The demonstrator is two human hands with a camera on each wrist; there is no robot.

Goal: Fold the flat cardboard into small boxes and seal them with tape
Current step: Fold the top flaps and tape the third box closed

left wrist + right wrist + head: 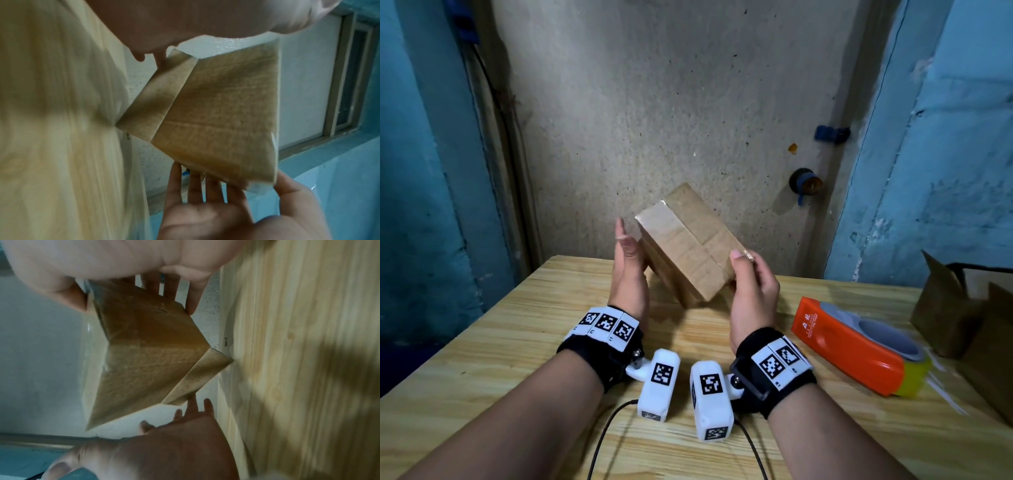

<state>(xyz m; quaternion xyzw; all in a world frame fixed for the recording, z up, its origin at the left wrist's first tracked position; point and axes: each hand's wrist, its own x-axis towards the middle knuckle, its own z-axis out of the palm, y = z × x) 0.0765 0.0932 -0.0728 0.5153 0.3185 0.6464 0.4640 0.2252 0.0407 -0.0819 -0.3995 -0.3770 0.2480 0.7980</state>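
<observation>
The right hand [753, 291] grips a taped brown cardboard box [688, 243], tilted toward eleven o'clock, while the flat left hand [628, 270] touches it.

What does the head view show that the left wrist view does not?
Head only: the orange tape dispenser on the wooden table, brown cardboard at the far right, and clear tape along the box seam. Left wrist only: a window frame. Both: the closed cardboard box tilted in the air between the left hand and right hand.
</observation>
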